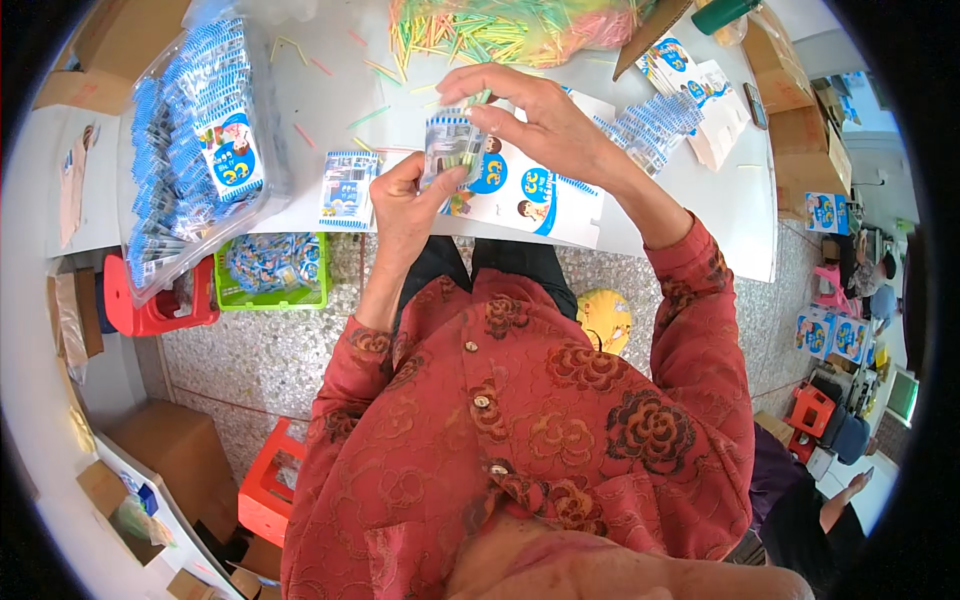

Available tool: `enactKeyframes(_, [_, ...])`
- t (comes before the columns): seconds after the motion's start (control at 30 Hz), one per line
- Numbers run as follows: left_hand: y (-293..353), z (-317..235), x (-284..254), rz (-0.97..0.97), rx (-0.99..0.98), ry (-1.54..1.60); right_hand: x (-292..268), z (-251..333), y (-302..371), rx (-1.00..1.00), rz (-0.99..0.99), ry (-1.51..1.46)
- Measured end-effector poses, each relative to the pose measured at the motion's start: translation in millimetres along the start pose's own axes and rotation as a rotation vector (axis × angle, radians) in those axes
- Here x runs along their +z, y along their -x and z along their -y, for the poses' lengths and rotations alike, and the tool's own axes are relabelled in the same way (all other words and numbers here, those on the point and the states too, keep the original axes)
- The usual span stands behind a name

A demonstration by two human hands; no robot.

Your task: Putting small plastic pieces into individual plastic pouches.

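White table (720, 215): below both hands.
Right hand (535, 115): fingers narrowed at packet's top; grip cannot be confirmed.
Left hand (405, 208): pinching packet's lower part.
Packet (440, 140): between hands.
Straws (484, 97): insertion judged underway; calls for steady packet mouth.

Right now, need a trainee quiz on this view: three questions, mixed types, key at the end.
1. Multiple choice: which hand grips the lower part of the blue-and-white printed packet? A) right B) left
2. True or false: the green plastic basket contains small packets.
3. Fill in: the clear plastic tub full of striped sachets sits to the person's ____.

Key:
1. B, the left hand.
2. True.
3. Left.
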State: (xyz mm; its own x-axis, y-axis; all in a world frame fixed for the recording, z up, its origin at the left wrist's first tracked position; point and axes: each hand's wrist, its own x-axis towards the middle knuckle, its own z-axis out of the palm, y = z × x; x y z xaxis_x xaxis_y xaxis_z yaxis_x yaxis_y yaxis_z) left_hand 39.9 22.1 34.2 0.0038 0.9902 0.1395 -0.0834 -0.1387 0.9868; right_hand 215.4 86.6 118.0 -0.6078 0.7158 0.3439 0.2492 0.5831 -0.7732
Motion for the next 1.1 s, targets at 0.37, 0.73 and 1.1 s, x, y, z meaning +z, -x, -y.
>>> enactKeyframes(0.37, [2,-8,3,0.027,-0.061,0.162,6,4,6,0.199,0.102,-0.047])
enactKeyframes(0.73, [3,5,4,-0.075,-0.054,0.051,18,-7,31,0.27,0.005,-0.401])
enactKeyframes(1.1, [10,10,11,-0.022,-0.088,-0.017,4,-50,99,0.362,-0.287,0.054])
